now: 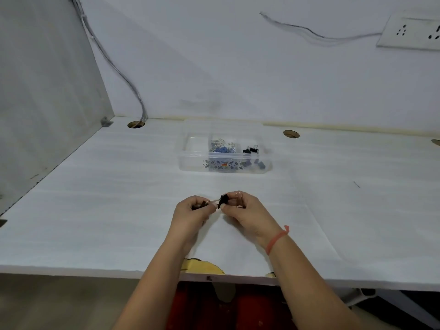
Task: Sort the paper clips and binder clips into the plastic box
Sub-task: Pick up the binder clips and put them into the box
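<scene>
Side wall [47,91]: grey panel at far left, meeting the desk along a slanting edge.
Cable [114,65]: runs down the back wall from the top left and drops into the left hole [136,124] at the desk's rear corner.
Desk [95,210]: white top with faint stripes, filling the middle of the view; its near edge crosses the bottom third.
Left hand [192,214]: low centre above the desk, fingers curled shut round a small dark clip; only a bit of the clip shows between thumb and fingers.
Binder clip [223,200]: black, held in the air between the two hands, near the desk's front and well apart from the box. A thin metal wire from it reaches toward the left hand; whether it links to the piece in that hand cannot be told.
Box [190,160]: clear plastic, on the desk beyond the hands, near the back wall, split into compartments. The left one looks empty.
Paper clips [222,147]: silver and blue, heaped in the box's middle compartment.
Boxed binder clips [251,150]: black, in the right compartment; more dark ones show through the front wall lower down.
Right hand [245,210]: closed in a pinch on the black binder clip, thumb and forefinger on it.
Wristband [276,239]: red thread round the right wrist.
Middle hole [291,134]: round, in the desk right of the box.
Socket [412,32]: white plate on the back wall, top right, a thin wire leading from it to the left.
</scene>
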The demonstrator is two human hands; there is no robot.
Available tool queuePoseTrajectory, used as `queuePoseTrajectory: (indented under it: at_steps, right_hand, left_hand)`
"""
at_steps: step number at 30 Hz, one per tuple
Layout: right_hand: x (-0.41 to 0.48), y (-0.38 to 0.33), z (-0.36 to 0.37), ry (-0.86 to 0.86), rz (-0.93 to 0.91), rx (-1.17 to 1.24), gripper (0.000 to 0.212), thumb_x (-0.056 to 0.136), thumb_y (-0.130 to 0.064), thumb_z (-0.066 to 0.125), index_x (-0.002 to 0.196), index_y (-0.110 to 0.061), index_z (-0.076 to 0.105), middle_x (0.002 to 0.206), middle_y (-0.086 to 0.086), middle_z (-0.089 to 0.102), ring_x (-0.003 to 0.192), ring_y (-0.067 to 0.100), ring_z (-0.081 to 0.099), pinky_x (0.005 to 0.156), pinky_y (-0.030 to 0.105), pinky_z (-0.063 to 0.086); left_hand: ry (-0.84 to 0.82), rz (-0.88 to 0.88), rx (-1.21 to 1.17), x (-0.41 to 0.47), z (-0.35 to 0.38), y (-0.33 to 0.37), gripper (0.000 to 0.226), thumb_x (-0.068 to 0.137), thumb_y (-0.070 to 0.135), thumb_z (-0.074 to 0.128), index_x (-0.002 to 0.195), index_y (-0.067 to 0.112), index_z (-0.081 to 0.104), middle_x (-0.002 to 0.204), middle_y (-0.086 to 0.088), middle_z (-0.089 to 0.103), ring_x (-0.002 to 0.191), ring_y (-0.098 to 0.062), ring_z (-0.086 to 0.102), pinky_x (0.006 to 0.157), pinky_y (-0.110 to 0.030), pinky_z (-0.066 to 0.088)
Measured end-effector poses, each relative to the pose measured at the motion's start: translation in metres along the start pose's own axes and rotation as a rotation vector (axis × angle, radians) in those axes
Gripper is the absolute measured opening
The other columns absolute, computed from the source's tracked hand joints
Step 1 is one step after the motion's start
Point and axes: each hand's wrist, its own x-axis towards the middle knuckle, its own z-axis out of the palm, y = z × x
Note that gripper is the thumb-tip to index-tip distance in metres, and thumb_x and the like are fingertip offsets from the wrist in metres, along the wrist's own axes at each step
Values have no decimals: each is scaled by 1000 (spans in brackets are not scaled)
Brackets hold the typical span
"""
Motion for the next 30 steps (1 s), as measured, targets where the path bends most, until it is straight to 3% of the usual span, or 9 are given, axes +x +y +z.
queuePoseTrajectory:
  at_steps: [4, 8, 10, 13, 16, 19, 22, 28, 30]
  right_hand:
    - [0, -2, -5, 122, -60, 13, 8, 89, -12, 62, 81, -12, 60, 68, 5, 60, 55, 14, 53, 51, 24, 44]
    - [1, -5, -18, 105, 62, 444, 17, 96, -11, 46, 83, -9, 57, 79, 9, 65, 67, 19, 61, 56, 31, 57]
    - [2, -5, -26, 63, 89, 646, 15, 96, -12, 44, 89, -9, 56, 85, 10, 68, 73, 22, 62, 57, 35, 59]
    - [4, -3, -33, 22, 123, 829, 20, 94, -29, 50, 91, -12, 61, 85, 10, 68, 76, 23, 63, 61, 38, 59]
    - [9, -6, -36, 104, 191, 986, 38, 87, -46, 59, 74, -10, 57, 70, 9, 62, 66, 19, 60, 56, 30, 59]
    - [15, -8, -37, 210, 252, 1038, 34, 84, -30, 68, 63, -9, 51, 51, 3, 52, 52, 10, 51, 46, 21, 55]
    - [19, -9, -36, 268, 314, 986, 30, 84, -17, 68, 63, -8, 50, 51, 3, 46, 48, 9, 46, 41, 16, 50]
    - [18, -9, -44, 251, 368, 649, 34, 88, -43, 60, 75, -12, 52, 62, 3, 45, 44, 11, 42, 37, 14, 42]
    - [17, -13, -44, 197, 394, 565, 44, 87, -56, 53, 81, -12, 53, 65, 4, 46, 49, 14, 42, 36, 16, 40]
  left_hand:
    - [-66, -102, -105, 0, 1, 3, 7, 80, -2, 67, 77, 4, 65, 64, -7, 52, 52, -14, 42, 43, -16, 36]
    - [-27, -371, -571, 4, -5, 10, 15, 91, -5, 48, 84, 2, 60, 74, -11, 58, 62, -17, 60, 46, -18, 54]
    - [-20, -395, -622, 8, -5, 12, 17, 90, -6, 44, 87, 2, 58, 80, -11, 59, 73, -22, 63, 48, -20, 55]
    - [-41, -275, -335, 14, 5, 17, 17, 85, -7, 51, 90, 7, 61, 78, -6, 61, 67, -17, 58, 53, -23, 50]
    - [-24, -109, -13, 26, 19, 17, 11, 78, 4, 67, 85, 11, 63, 74, -3, 56, 59, -15, 48, 52, -24, 38]
    - [57, 40, 537, 41, 38, 12, 34, 69, 33, 75, 92, 13, 59, 87, -1, 58, 78, -20, 57, 64, -27, 39]
    - [95, 104, 1007, 47, 57, 8, 56, 73, 46, 66, 111, 8, 49, 111, -11, 54, 105, -30, 54, 75, -34, 41]
    - [25, 208, 1265, 50, 74, 6, 29, 95, 12, 40, 119, -3, 44, 123, -19, 49, 110, -34, 56, 85, -33, 43]
    - [11, 120, 1092, 47, 71, 10, 26, 94, 9, 37, 113, -4, 48, 115, -21, 54, 104, -35, 58, 78, -33, 42]
